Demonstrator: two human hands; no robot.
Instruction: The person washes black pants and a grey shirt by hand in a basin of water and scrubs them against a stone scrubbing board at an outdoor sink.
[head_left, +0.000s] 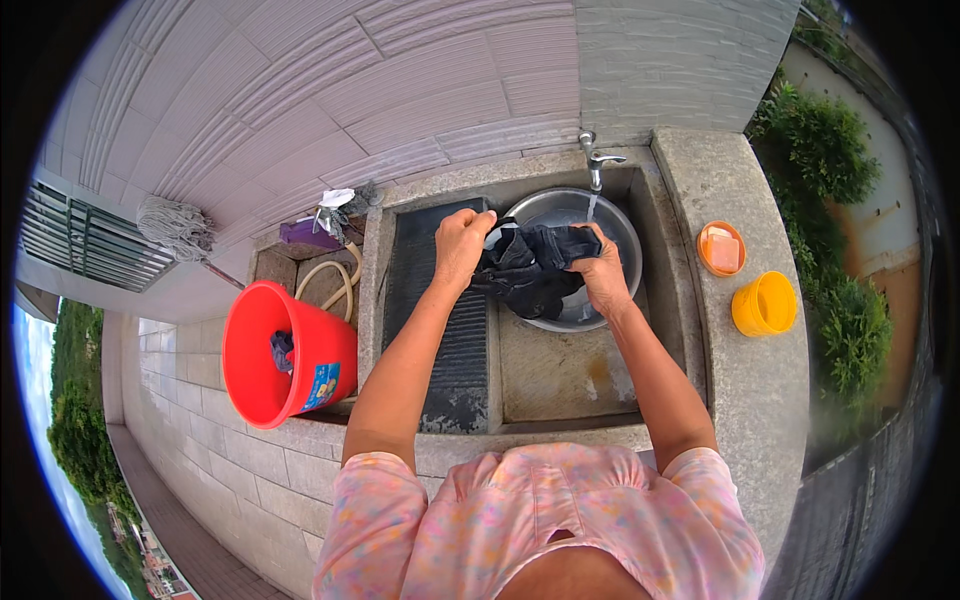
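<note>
A dark, wet-looking garment (529, 270) is stretched between my two hands, above a round metal basin (630, 240) in the stone sink (574, 382). My left hand (461, 244) is closed on one edge of the cloth, over the ribbed washboard slab (450, 352). My right hand (600, 266) grips the band-like end of the cloth near the basin's right side. Water runs from the metal faucet (595, 169) into the basin just behind my right hand. The basin holds water; the garment hides part of it.
A red bucket (330, 345) with a dark cloth (282, 351) inside stands left of the sink, near a beige hose (352, 281) and a string mop (176, 229). On the right ledge (750, 405) are an orange soap dish (721, 248) with soap and a yellow tub (763, 304).
</note>
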